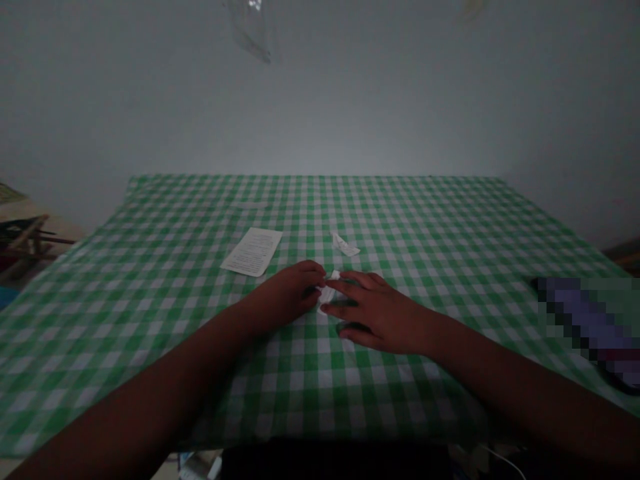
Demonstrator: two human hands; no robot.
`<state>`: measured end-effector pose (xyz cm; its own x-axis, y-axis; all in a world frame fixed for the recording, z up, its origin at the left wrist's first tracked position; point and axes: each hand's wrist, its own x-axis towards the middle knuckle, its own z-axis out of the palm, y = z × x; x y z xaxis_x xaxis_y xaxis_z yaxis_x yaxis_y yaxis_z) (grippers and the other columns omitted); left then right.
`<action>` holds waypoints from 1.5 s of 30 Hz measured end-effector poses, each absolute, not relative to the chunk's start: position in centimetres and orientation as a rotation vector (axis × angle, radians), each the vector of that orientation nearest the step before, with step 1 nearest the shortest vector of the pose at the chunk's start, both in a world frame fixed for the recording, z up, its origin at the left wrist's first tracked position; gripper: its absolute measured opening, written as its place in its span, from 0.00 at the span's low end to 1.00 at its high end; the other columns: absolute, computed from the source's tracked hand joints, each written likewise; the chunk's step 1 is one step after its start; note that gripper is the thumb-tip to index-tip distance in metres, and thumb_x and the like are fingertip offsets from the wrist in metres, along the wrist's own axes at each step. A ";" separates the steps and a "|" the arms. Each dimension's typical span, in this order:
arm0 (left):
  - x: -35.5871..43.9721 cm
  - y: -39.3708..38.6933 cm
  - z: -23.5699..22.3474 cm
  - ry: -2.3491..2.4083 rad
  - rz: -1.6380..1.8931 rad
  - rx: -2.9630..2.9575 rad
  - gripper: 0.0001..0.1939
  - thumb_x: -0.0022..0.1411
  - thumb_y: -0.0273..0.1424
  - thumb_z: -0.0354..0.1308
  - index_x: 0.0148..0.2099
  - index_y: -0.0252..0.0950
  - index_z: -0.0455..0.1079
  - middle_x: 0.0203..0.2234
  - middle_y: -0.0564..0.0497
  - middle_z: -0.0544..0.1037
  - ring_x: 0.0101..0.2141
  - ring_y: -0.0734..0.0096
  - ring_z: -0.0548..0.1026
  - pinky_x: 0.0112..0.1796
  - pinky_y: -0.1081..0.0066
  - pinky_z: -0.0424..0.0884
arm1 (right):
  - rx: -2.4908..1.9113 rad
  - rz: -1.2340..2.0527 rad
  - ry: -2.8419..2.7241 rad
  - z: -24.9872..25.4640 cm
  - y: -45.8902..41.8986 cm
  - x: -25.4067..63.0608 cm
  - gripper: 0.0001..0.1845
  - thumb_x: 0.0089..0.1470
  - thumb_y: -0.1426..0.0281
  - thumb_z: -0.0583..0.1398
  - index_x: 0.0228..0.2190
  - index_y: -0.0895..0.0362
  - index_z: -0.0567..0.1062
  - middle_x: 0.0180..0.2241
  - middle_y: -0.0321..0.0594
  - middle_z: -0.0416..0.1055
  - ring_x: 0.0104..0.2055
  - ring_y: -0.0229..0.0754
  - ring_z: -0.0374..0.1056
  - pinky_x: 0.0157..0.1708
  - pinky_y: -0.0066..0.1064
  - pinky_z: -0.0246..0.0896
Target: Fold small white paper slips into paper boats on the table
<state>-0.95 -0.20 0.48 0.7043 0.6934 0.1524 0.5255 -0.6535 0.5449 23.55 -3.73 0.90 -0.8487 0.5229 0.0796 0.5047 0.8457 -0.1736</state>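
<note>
Centrally, just below the middle of the frame, a small white piece (327,297), perhaps folded paper, lies partly hidden under two hands. The left hand (295,292) curls at its left side; whether it pinches is unclear. The right hand (380,317) has its fingers spread, tips at the piece, seemingly to steady it. Above lies a paper scrap (345,245); left of centre, a printed sheet (253,252), apparently placed to leave working room. Checked cloth (425,233) covers the table; a blurred object (583,320) sits far right.
</note>
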 end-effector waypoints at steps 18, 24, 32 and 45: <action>-0.8 -0.3 1.1 0.974 0.434 2.437 0.09 0.64 0.23 0.55 0.45 0.35 0.72 0.48 0.46 0.73 0.48 0.66 0.74 0.51 0.64 0.70 | -0.835 0.204 -2.888 0.9 -3.9 23.5 0.24 0.65 0.56 0.54 0.59 0.49 0.70 0.67 0.48 0.54 0.67 0.62 0.49 0.58 0.59 0.53; -1.0 -0.1 0.8 0.950 0.451 2.444 0.09 0.64 0.22 0.54 0.45 0.37 0.72 0.48 0.47 0.74 0.48 0.66 0.74 0.51 0.64 0.71 | -0.833 0.202 -2.879 0.8 -3.8 23.5 0.23 0.65 0.57 0.55 0.58 0.48 0.71 0.67 0.47 0.55 0.67 0.60 0.49 0.59 0.58 0.53; -0.9 -0.2 0.9 0.971 0.453 2.440 0.09 0.63 0.22 0.55 0.45 0.36 0.72 0.49 0.47 0.74 0.48 0.66 0.74 0.51 0.63 0.71 | -0.825 0.211 -2.881 0.9 -3.8 23.5 0.23 0.65 0.57 0.55 0.58 0.49 0.71 0.67 0.47 0.55 0.67 0.61 0.49 0.58 0.58 0.53; -0.9 -0.6 1.6 0.939 0.402 2.427 0.10 0.64 0.31 0.60 0.48 0.38 0.73 0.50 0.47 0.71 0.49 0.66 0.73 0.52 0.64 0.69 | -0.870 0.246 -2.877 0.9 -4.0 23.4 0.26 0.65 0.58 0.55 0.62 0.47 0.66 0.68 0.46 0.54 0.68 0.61 0.48 0.60 0.59 0.52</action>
